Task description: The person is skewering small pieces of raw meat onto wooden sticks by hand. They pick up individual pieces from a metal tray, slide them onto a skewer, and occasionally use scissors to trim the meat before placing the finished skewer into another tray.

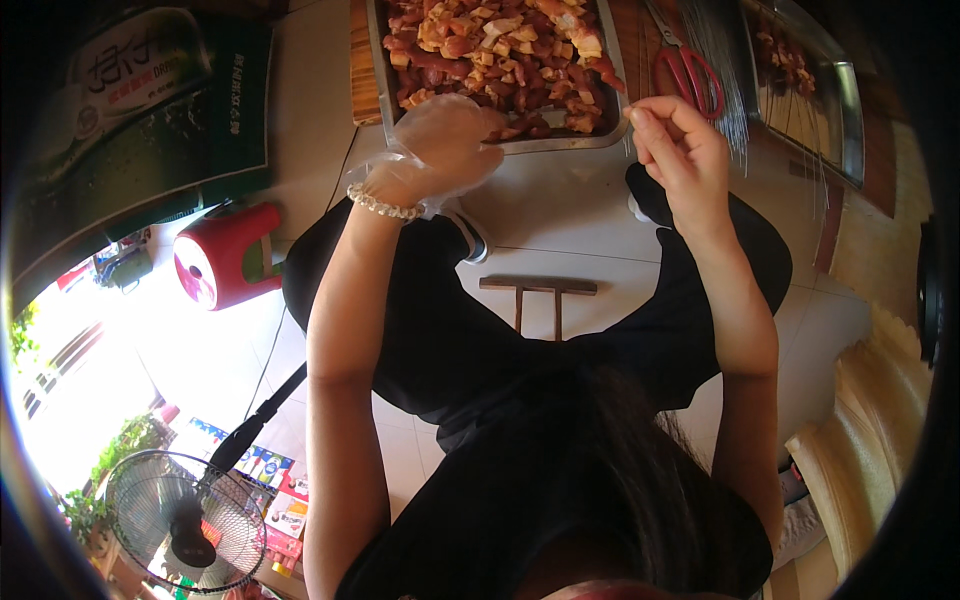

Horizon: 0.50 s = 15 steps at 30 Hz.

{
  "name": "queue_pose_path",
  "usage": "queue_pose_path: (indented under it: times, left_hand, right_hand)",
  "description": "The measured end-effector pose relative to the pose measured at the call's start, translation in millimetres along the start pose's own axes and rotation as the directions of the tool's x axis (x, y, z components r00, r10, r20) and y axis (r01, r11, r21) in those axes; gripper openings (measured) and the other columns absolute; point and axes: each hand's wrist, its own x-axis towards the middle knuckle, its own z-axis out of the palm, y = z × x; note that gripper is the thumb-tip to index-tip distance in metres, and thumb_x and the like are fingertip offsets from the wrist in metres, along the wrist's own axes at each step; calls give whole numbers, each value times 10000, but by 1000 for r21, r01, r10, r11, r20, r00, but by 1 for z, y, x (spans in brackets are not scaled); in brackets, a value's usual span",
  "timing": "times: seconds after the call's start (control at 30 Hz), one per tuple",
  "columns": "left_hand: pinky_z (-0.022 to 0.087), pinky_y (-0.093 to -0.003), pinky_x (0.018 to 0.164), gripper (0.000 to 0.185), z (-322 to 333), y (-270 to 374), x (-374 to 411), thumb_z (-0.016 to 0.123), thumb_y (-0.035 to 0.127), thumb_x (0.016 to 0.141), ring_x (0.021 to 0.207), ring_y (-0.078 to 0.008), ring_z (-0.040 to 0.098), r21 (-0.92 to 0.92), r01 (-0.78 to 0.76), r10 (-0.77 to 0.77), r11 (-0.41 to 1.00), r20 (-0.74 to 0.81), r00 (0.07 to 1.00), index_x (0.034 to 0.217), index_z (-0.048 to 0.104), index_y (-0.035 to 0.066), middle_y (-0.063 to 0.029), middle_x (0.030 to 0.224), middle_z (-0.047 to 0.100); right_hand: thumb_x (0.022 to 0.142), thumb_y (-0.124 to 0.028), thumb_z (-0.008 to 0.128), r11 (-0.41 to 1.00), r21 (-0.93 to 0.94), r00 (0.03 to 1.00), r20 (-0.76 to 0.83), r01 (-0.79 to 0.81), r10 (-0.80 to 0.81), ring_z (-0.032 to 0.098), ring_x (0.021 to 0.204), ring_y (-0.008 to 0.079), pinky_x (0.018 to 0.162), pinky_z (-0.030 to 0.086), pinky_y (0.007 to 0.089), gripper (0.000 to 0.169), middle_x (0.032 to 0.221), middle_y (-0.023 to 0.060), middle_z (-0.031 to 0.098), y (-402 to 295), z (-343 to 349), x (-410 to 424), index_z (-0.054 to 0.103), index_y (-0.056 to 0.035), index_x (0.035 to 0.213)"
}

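Note:
A metal tray of raw, diced meat lies before me. My left hand, in a clear plastic glove, is at the tray's near left edge with its fingers towards the meat. The glove's glare hides whether anything is between those fingers. My bare right hand is just off the near right corner. Its thumb and forefinger pinch the end of a thin skewer, and threaded meat pieces extend from there over the tray.
Red-handled scissors and a bundle of thin metal skewers lie right of the tray. Beyond them is a second metal tray with loaded skewers. A red stool and a fan stand to the left.

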Motion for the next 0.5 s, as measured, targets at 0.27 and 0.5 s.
queue_pose_path:
  times: [0.27,0.5]
  left_hand:
    - [520,-380,799,246,-5,-11,0,672,275,778,893,-287,646,-185,60,-83,981,-123,989,973,718,134,-119,910,670]
    - [501,-404,716,295,-20,-50,15,619,345,855,790,-335,648,-138,206,-239,969,-299,924,986,712,98,-183,828,662]
  right_hand:
    - [938,-145,589,1000,-20,1000,-14,22,-22,370,543,-8,462,259,169,129,627,-45,500,2,1,1,628,-24,961]
    - [937,-146,591,1000,6,1000,-11,14,-14,356,533,-11,457,242,164,131,625,-44,497,4,1,0,628,-24,966]
